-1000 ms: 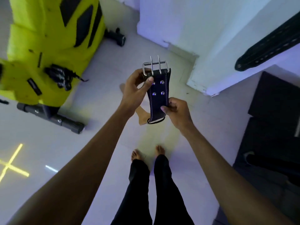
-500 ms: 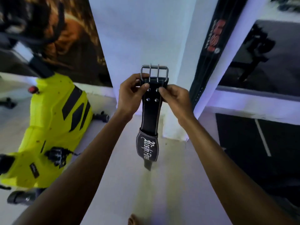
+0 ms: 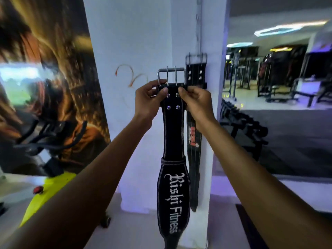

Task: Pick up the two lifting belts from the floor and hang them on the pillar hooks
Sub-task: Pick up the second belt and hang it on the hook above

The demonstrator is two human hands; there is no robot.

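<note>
2 black lifting belts at the white pillar (image 3: 143,51)

Lettered belt (image 3: 173,137) hangs held below its steel buckle (image 3: 171,76); red-logo belt (image 3: 194,141) hangs flat against pillar.

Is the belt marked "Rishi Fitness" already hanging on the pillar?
No, both the left hand and right hand hold the belt up.

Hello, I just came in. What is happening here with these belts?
A person is hanging lifting belts on a white pillar. Both hands, the left hand and the right hand, grip the top of a black belt lettered "Rishi Fitness", just under its metal buckle. It is held up in front of the pillar and is not yet hung. A second belt already hangs on the pillar just behind it, to the right. The hook itself is not clearly visible.
</note>
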